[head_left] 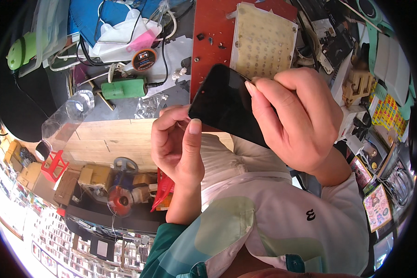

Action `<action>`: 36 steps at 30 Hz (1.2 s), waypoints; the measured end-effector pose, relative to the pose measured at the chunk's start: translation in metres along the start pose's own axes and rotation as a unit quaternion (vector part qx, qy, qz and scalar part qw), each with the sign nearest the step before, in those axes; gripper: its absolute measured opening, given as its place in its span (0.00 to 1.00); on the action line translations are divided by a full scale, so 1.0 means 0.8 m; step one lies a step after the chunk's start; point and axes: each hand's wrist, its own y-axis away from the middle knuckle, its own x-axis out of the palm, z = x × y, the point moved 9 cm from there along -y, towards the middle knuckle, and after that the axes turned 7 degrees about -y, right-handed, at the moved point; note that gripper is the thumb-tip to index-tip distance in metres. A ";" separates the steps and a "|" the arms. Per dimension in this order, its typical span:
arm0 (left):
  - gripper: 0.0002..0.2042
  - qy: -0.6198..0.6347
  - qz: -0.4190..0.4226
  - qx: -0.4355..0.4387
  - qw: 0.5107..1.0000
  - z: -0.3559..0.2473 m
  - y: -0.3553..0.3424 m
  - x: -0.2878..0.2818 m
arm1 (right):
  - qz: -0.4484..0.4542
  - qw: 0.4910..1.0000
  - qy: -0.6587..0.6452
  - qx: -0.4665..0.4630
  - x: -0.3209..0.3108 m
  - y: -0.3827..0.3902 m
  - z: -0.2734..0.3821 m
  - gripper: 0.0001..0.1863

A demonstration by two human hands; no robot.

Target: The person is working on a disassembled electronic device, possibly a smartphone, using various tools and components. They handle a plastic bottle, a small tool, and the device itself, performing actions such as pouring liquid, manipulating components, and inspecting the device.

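A black smartphone (227,104) with a dark, glossy front is held tilted in front of me, over the near edge of a red work mat (213,21). My right hand (299,118) pinches its right part, with thumb and fingertips along the upper edge. At the lower left corner, the curled fingers and thumb of my left hand (180,143) hold the phone. Just beyond it lies a yellowed pad (264,41) with rows of small round marks. Small dark fragments (211,41) are scattered on the mat. The phone's back is hidden.
Left on the bench are a green cylinder (123,89) with a cable, a round tin (144,60), a white face mask (120,34) and a clear plastic bottle (67,120). Tools and parts crowd the right, near a wooden holder (356,85). Boxes (95,176) stand lower left.
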 end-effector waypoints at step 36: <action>0.13 0.006 0.014 0.004 1.000 -0.007 -0.004 0.004 | 0.064 0.966 -0.172 0.183 0.010 -0.012 -0.038 0.07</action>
